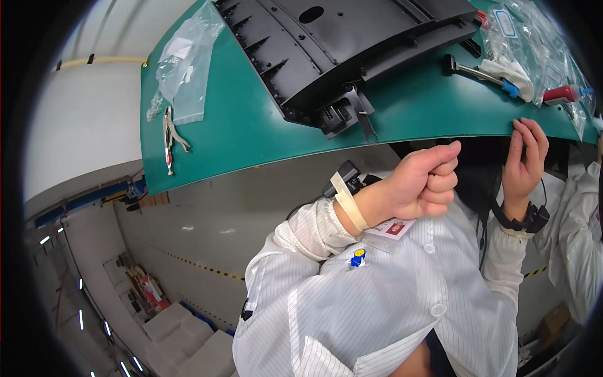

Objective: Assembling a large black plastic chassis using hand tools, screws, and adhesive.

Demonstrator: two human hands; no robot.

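My left hand is curled into a fist in front of my chest, its thumb lying along the top of the bent fingers. Nothing sticks out of it. Near the table's front edge, my right hand is raised with its fingers stretched out and its tips at the edge. A large black ribbed panel lies on the green table top. At its near corner, beyond my left hand, a dark wrench rests against a black bracket.
Locking pliers and a clear plastic bag lie at the left. To the right are a hammer with a blue grip end, a white cloth, a red bottle and more plastic bags. Another person's white sleeve shows at the far right.
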